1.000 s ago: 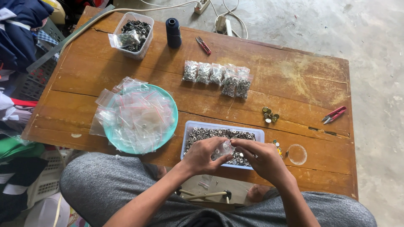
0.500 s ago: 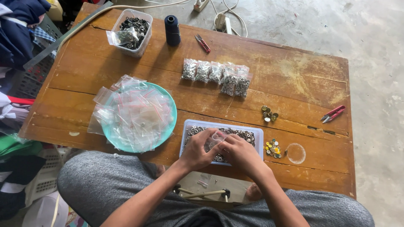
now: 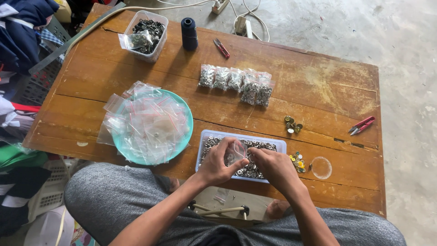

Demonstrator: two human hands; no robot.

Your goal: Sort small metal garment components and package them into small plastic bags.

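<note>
My left hand holds a small clear plastic bag upright over a pale blue tray full of small silver metal rings. My right hand rests on the rings beside the bag, its fingertips pinched low against the pile right of the bag's mouth. Both hands are over the tray's near half, at the front edge of the wooden table. Whether the right fingers hold any rings is hidden.
A teal plate piled with empty clear bags lies left of the tray. A row of filled bags lies mid-table. Further off are a clear box of dark parts, a dark thread spool, red snips and loose brass pieces.
My right hand has moved left from the tray's right end down onto the rings next to the bag. The left hand has kept the bag over the tray.
</note>
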